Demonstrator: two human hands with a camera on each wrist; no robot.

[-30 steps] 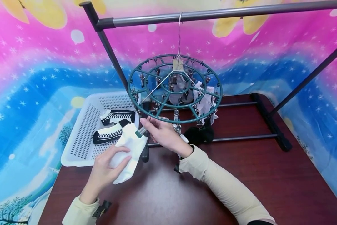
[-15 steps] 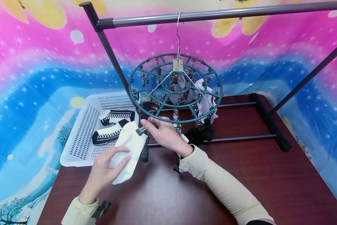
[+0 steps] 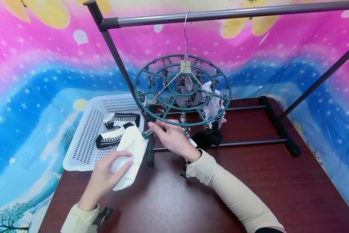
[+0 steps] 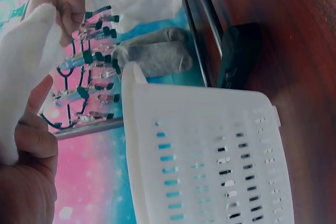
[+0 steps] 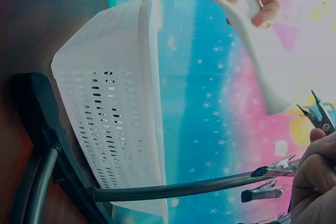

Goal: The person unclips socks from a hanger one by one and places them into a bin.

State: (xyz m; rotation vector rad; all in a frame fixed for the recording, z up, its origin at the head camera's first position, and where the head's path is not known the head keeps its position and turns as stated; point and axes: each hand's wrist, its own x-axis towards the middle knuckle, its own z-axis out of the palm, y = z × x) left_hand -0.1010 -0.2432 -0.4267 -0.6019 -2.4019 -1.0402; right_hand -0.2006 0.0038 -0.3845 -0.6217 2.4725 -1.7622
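In the head view my left hand [image 3: 100, 179] holds a white sock [image 3: 132, 145] between thumb and fingers, its cuff end pointing up toward the hanger. My right hand [image 3: 174, 137] pinches a metal clip [image 3: 146, 133] with green tips, which hangs from the round green hanger [image 3: 192, 124]. In the right wrist view the clip [image 5: 321, 116] has its tips spread, and the sock [image 5: 262, 72] ends just beside them with a small gap. The left wrist view shows the sock [image 4: 21, 66] lying along my left fingers.
A white basket [image 3: 75, 168] at left holds black-and-white socks [image 3: 111, 138]. The hanger hooks on a metal rack bar [image 3: 235, 14]. A pale sock [image 3: 213, 111] and a black sock [image 3: 205, 139] hang at its right; grey socks [image 4: 157, 59] hang behind. Rack feet [image 3: 150, 158] stand on the table.
The sock in my left hand has shifted slightly left, so its cuff no longer overlaps the clip's green tips. My right hand still pinches the clip, moved slightly right.
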